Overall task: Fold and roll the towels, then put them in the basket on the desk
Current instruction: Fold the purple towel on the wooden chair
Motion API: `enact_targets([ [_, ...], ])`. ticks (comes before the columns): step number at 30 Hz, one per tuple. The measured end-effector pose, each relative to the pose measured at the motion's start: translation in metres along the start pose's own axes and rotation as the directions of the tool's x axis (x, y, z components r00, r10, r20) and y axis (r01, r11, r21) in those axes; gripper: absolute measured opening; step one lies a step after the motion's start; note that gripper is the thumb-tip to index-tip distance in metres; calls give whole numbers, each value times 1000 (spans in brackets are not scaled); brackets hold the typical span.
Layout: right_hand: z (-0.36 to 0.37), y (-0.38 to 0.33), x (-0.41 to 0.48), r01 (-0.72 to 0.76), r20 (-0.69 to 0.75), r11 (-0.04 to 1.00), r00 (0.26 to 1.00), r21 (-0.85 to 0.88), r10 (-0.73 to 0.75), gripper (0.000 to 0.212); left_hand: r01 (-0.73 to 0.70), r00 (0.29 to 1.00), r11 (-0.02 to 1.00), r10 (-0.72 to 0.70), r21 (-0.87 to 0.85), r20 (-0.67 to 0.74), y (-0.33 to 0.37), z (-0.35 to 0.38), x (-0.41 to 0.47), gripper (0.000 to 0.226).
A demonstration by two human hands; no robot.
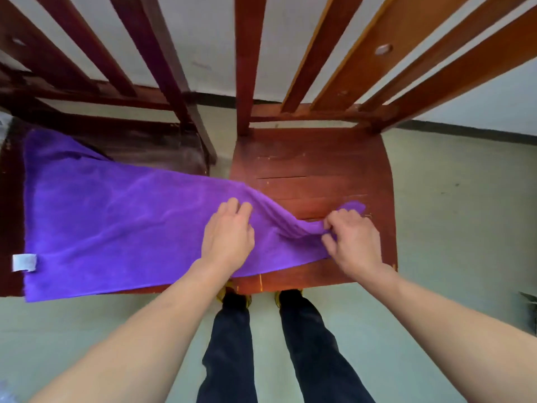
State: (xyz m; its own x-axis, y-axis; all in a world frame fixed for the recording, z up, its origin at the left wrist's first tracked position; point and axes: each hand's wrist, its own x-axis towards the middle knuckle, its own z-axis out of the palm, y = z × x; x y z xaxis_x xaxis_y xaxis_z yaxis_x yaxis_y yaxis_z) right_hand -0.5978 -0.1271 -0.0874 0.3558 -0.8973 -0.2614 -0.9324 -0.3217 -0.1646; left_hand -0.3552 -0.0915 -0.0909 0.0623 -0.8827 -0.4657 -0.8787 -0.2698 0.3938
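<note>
**Towel fold just starting**

The purple towel (116, 213) lies spread from the red chair (319, 158) onto the darker chair (151, 146) left of it. The right hand (353, 239) pinches its bunched end with curled fingers. The left hand (228, 237) presses it flat, fingers relaxed. The next move probably calls for carrying that end across, edges matched.

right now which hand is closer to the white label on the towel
Left. The left hand rests on the towel midway along; the right hand pinches the end farthest from the white label.

A purple terry-cloth towel (116, 222) lies spread across a dark wooden chair seat (159, 146) and a reddish wooden chair seat (319, 158) beside it, white label (24, 262) at its near left corner, right end bunched into folds.
</note>
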Motion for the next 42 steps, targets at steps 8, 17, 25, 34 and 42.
enact_targets([
  [8,25,19,-40,-169,238,974,962,150,131,43,-248,928,924,140,292,344,31,33,5,33],
  [17,19,41,34,-591,548,801,702,93,455,19,-162,937,939,48,305,347,39,45,4,29],
  [25,-26,54,5,-122,-227,793,922,597,313,16,-48,971,973,-8,224,240,45,26,9,20],
  [34,14,75,-21,-438,320,841,884,318,340,28,-70,975,965,13,251,223,43,35,0,38],
  [42,-1,40,22,-567,383,680,822,466,423,9,-145,976,966,104,214,193,46,36,15,44],
])
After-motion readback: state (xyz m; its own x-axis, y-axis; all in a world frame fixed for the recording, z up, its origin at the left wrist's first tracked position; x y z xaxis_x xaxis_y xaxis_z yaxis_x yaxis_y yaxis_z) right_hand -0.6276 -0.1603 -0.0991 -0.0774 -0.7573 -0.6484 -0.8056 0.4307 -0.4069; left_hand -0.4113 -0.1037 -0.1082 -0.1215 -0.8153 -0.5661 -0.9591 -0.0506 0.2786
